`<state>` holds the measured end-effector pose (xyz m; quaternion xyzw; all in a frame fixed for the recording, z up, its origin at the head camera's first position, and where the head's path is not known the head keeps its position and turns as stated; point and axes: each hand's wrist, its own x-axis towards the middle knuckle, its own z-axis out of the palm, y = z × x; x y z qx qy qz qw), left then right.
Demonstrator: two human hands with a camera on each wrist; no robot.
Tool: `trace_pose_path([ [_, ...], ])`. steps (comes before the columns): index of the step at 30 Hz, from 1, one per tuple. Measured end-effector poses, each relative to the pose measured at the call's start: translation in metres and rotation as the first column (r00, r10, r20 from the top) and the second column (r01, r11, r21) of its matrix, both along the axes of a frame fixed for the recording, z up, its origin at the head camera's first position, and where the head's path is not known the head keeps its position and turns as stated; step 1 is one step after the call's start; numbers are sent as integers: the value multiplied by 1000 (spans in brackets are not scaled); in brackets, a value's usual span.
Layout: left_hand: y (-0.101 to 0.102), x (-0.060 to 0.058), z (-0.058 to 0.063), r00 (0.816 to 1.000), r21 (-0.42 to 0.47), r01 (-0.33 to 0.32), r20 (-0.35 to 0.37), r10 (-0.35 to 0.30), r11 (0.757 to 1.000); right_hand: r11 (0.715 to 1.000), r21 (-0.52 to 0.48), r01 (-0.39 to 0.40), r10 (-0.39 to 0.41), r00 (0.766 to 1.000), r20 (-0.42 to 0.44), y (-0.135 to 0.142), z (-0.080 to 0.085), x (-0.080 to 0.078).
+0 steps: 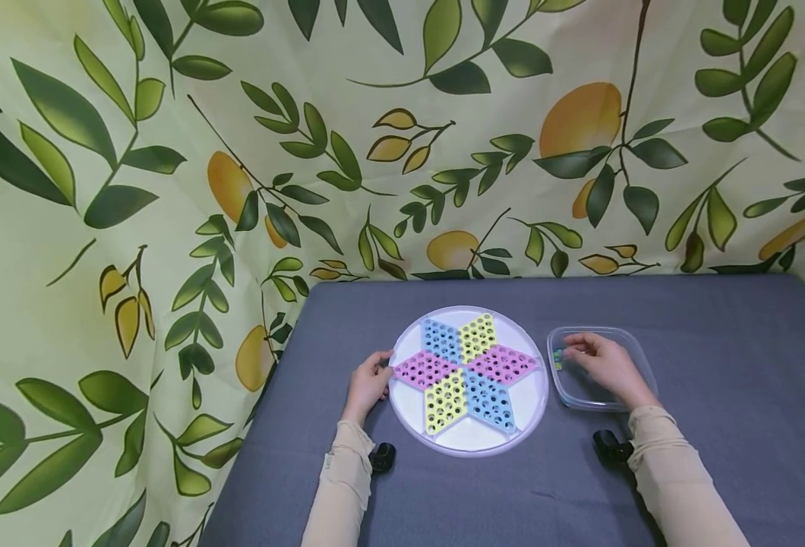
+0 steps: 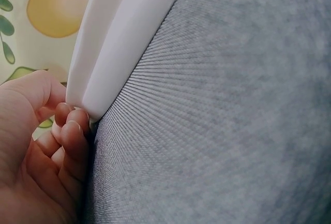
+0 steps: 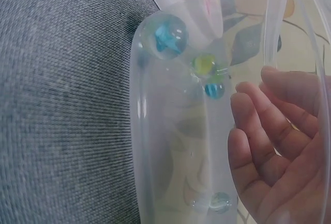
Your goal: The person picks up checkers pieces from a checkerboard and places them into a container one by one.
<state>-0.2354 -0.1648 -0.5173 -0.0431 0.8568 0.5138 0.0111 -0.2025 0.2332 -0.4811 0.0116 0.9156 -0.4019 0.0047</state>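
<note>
A round white Chinese checkers board (image 1: 453,437) lies on the table, its star of pink, yellow and blue points full of holes. At its left rim my left hand (image 1: 368,384) holds the edge; in the left wrist view the thumb and bent fingers meet at the white rim (image 2: 111,53). My right hand (image 1: 607,365) reaches into a clear plastic container (image 1: 638,357) right of the board. Its fingers (image 3: 243,146) are loosely bent, with nothing visible between them. Beside them are a large blue-centred marble (image 3: 168,38), a yellow marble (image 3: 204,64) and a small blue marble (image 3: 214,89).
A grey cloth covers the table (image 1: 484,501). Behind and to the left hangs a leaf-and-fruit patterned curtain (image 1: 348,45). Black wrist devices sit by the left sleeve (image 1: 351,471) and right sleeve (image 1: 676,463). Another clear marble (image 3: 221,202) lies in the container.
</note>
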Motion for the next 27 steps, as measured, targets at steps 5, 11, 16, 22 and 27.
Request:
trace_pose_path([
  [5,1,-1,0,1000,-3,-5,1,5,1000,1000,-3,-6,6,1000,-17,3,-2,0],
  [11,3,-4,-1,1000,12,-9,-17,9,1000,1000,-11,-14,14,1000,1,5,0,1],
  [16,5,-5,2,999,-3,9,-53,-9,1000,1000,-10,-26,26,1000,-2,5,2,3],
  [22,11,1,13,987,-220,72,-125,-101,973,999,-2,-35,35,998,-42,8,15,12],
  [27,11,4,28,967,-399,89,-185,-175,913,998,65,-14,20,996,-84,21,30,26],
])
